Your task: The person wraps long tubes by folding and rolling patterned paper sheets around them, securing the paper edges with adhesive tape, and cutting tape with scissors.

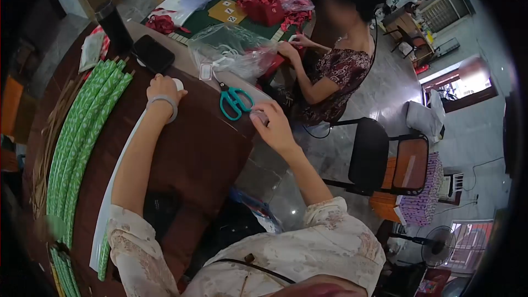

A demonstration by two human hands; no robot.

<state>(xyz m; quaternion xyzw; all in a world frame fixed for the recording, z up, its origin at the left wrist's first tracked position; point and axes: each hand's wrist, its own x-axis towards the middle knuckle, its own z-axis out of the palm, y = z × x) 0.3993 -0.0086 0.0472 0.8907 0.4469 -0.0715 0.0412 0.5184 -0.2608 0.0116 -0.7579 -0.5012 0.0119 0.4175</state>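
My left hand, with a bracelet at the wrist, is closed over the table beside the black phone. A small white round thing shows between its thumb and fingers. From under that forearm a long white strip runs toward me. My right hand is curled at the table's edge, its thumb and fingers closed around a small pale thing whose kind I cannot tell. Teal-handled scissors lie between my hands, nearer the right. A white tag lies close to their blades.
Long green patterned rolls and brown strips lie along the table's left side. Near the phone stands a dark cup. A clear plastic bag lies ahead. Another person sits across, near red bags. A black chair stands at right.
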